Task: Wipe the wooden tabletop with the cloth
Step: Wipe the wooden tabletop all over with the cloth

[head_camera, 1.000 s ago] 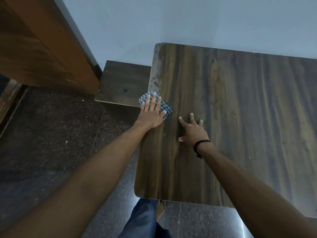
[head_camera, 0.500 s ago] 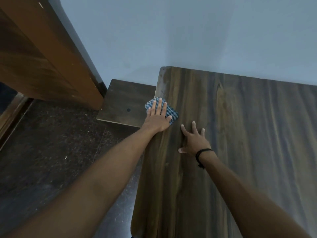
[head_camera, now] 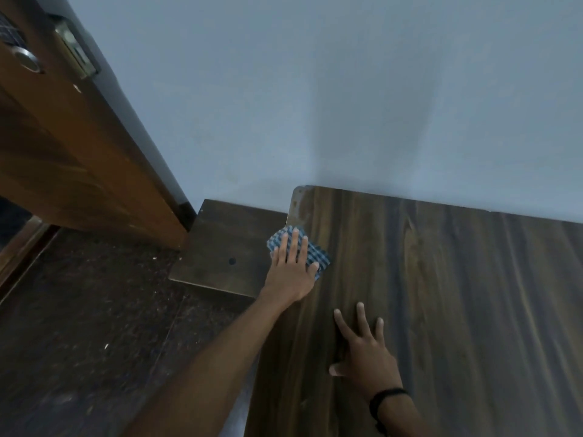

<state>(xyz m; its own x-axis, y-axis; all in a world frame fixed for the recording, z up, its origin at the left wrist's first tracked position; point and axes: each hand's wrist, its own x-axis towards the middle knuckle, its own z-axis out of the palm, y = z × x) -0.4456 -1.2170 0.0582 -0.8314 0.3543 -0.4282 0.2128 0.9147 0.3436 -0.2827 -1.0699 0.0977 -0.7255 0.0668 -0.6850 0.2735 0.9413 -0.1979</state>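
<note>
While the left hand [head_camera: 291,268] pressed the checked cloth [head_camera: 319,256] flat on the wooden tabletop [head_camera: 457,279], right hand [head_camera: 362,357] spread alongside, the wipe under way likely needed pushing toward the far corner [head_camera: 299,200].

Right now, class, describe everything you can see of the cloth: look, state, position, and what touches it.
The cloth is small, soft-looking fabric in a blue-and-white check, folded into a flat pad. It lies at the left edge of the wooden tabletop, near the far corner, with one corner poking past the edge. The left hand presses flat on it with straight fingers, hiding its middle.
</note>
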